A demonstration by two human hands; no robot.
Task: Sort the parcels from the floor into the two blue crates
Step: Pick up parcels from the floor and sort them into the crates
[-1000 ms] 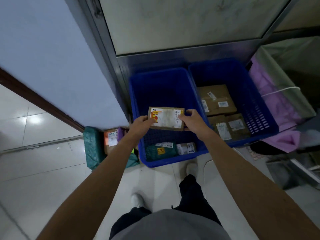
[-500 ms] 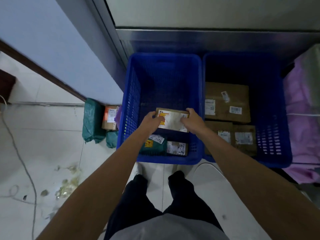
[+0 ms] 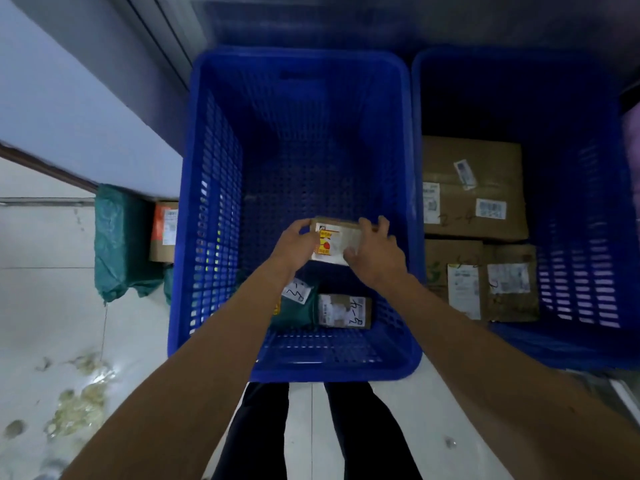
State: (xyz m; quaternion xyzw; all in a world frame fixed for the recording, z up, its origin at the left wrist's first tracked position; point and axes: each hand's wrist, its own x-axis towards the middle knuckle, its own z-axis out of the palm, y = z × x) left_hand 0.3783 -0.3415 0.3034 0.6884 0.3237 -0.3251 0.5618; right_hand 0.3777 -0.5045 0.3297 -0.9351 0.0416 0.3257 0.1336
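Both hands hold a small box [image 3: 335, 244] inside the left crate [image 3: 214, 220]. The left hand [image 3: 297, 244] grips its nine o'clock end and the right hand [image 3: 376, 259] its three o'clock end, fingers curled over the far edge. The box, label up, sits a little toward six o'clock of the crate's middle; I cannot tell if it touches the bottom. At the crate's six o'clock end lie a green parcel [image 3: 297, 315] and a brown parcel [image 3: 344, 311], side by side. The right crate [image 3: 585, 220], at three o'clock, holds three cartons [image 3: 472, 161]. On the floor at nine o'clock a green bag [image 3: 117, 237] lies beside an orange-labelled box [image 3: 165, 233].
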